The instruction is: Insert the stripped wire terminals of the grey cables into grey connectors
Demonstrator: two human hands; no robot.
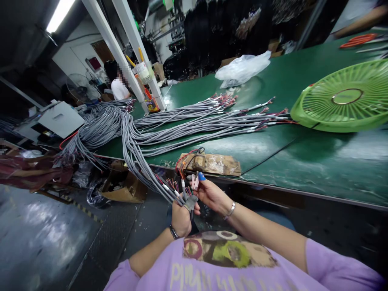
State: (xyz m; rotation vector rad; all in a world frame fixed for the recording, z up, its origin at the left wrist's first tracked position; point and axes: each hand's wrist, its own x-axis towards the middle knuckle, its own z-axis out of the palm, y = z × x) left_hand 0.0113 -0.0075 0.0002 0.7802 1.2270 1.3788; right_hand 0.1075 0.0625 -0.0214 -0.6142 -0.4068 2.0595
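Note:
My left hand [181,216] is closed round the ends of a bundle of grey cables [142,167] that droops off the green table [318,161]. A grey cover sits on its thumb. My right hand [209,193] pinches thin coloured wire ends [194,181] sticking out of that bundle; its thumb tip wears a blue cap. Both hands hover just below the table's front edge, in front of a worn brown block [212,163] with red and black wires on it.
More grey cable bundles [206,121] lie spread across the table. A green fan grille [345,99] rests at the right, a clear plastic bag [242,68] farther back. A cardboard box [123,188] sits on the floor. Another person [118,85] works at the far left.

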